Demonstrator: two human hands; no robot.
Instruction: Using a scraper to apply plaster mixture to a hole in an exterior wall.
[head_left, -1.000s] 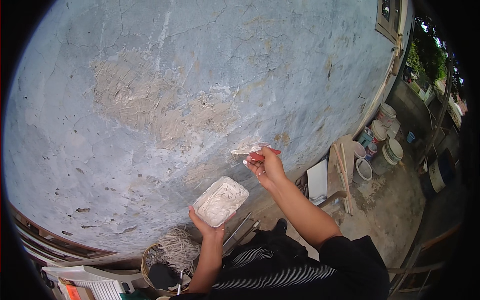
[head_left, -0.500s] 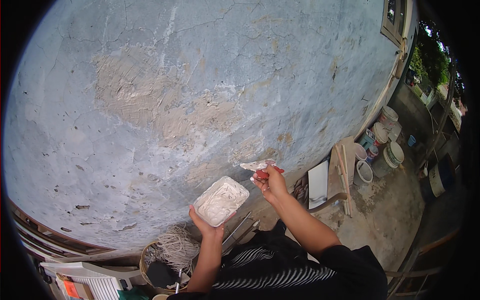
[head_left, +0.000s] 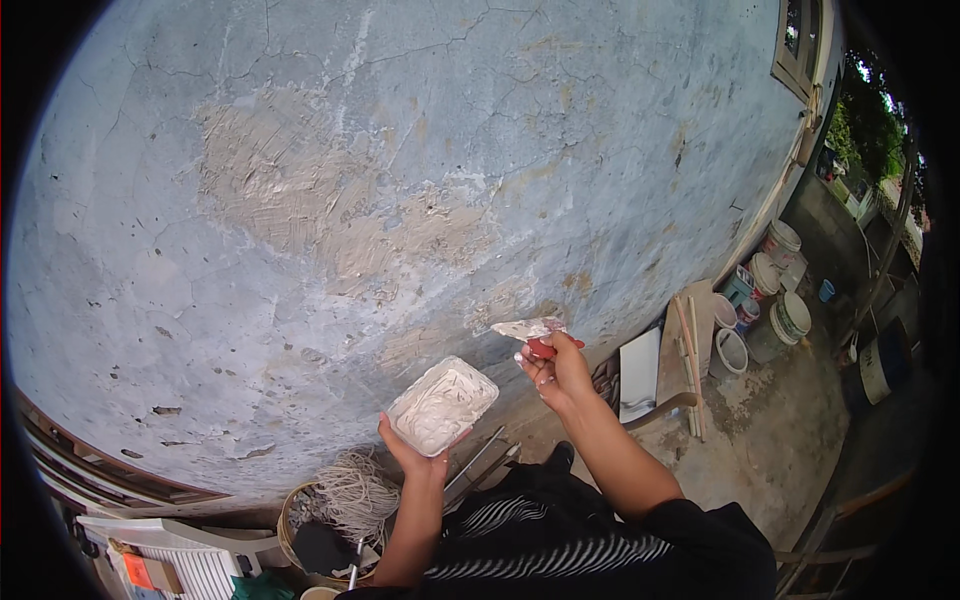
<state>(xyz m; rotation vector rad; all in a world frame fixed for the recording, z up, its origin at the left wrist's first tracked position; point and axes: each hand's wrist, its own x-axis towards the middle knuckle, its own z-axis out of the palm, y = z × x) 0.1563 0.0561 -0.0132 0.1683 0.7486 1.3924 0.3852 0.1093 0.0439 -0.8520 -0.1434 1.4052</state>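
My left hand (head_left: 410, 450) grips a rectangular tub of creamy white paste (head_left: 440, 400) from below. Up and to the right of it, my right hand (head_left: 558, 375) holds a putty knife (head_left: 528, 329) by its red handle, paste smeared on the blade and white flecks on my fingers. The blade is in front of a pale blue, cracked wall (head_left: 620, 160); whether it touches the surface I cannot tell. A large beige plastered patch (head_left: 280, 180) lies higher up on the wall, with smaller patches nearer the knife.
Several buckets (head_left: 790, 315), boards (head_left: 690, 365) and a white panel (head_left: 638, 372) stand by the wall at right, on concrete floor (head_left: 760, 440). Low at left are a basket with a mop head (head_left: 355, 500) and white plastic items (head_left: 180, 555). A wooden window (head_left: 790, 50) is at top right.
My right hand with the putty knife has moved down and to the right from the small patch it was at a second ago. The tub in my left hand is almost unmoved.
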